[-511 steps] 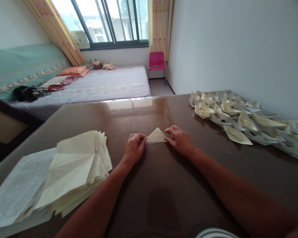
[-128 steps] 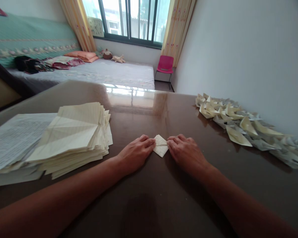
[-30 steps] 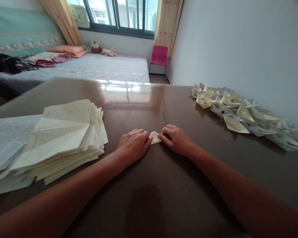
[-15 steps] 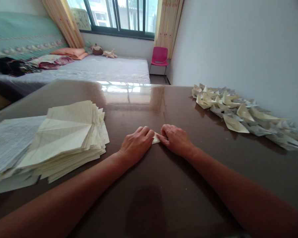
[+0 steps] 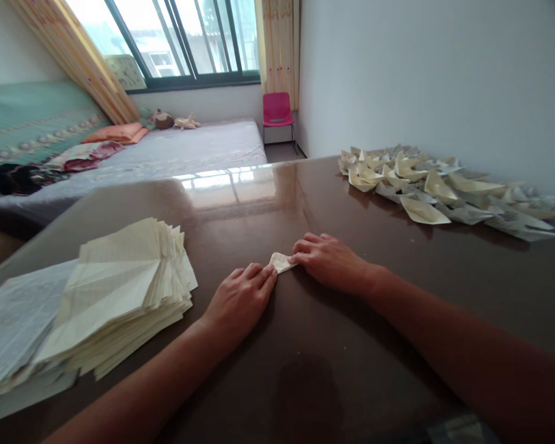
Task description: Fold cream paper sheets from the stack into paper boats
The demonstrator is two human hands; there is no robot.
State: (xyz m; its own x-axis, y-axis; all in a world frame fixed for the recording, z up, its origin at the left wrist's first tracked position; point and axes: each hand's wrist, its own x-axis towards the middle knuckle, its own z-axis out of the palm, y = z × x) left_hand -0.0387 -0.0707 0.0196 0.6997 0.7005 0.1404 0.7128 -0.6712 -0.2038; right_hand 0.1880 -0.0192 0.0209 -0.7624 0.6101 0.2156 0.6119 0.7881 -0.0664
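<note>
Broadly, a glossy brown desk [image 5: 231, 229] carries a spread of paper boats [image 5: 439, 187] on the right and a stack of creased yellowish sheets [image 5: 113, 280] on the left. Between these, the left hand [image 5: 241, 299] and right hand [image 5: 328, 261] grip, fingers closed, opposite ends of a small folded paper [image 5: 281, 263] lying on the desk.

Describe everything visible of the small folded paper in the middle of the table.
The folded paper is small, cream-coloured and creased. It appears to lie low on the glossy brown table. Fingers of the left grip touch its left end, and those of the right grip its right, partly hiding its outline.
</note>
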